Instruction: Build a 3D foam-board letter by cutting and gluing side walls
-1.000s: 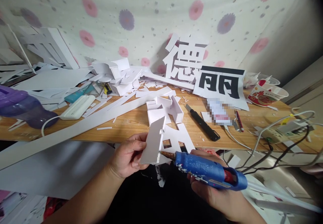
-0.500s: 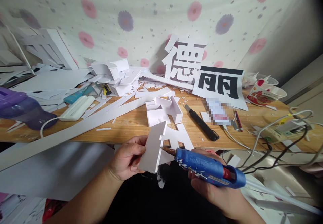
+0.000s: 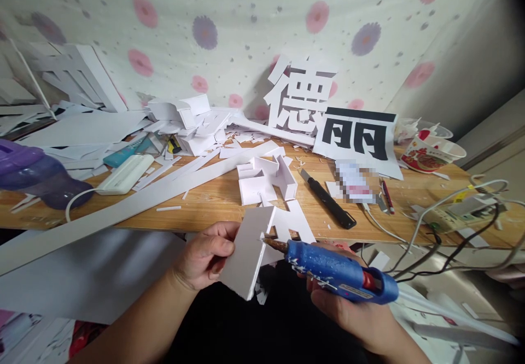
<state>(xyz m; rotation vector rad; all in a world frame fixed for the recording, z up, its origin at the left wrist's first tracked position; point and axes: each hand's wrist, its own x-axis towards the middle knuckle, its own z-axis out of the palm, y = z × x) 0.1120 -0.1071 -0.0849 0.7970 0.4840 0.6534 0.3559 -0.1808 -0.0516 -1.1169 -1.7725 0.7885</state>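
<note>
Beyond the fingers [image 3: 221,246] I view, from afar, a wooden bench [image 3: 213,209], backed by a pale hanging sheet [image 3: 262,22] with pink and purple flowers [image 3: 205,32]; to the fingers' right, a grey wall [image 3: 471,71] stands dimly lit.

Left hand [image 3: 209,254] grips a white board panel [image 3: 248,249], tilted, by its left side. Right hand [image 3: 346,312] holds a blue hot glue gun [image 3: 338,273], nozzle [image 3: 275,243] at the panel's right edge. On the wooden tabletop [image 3: 215,208], a black utility knife [image 3: 328,200] lies right of a white walled assembly [image 3: 248,191]; a printed character sheet [image 3: 355,137] is farther back.
</note>
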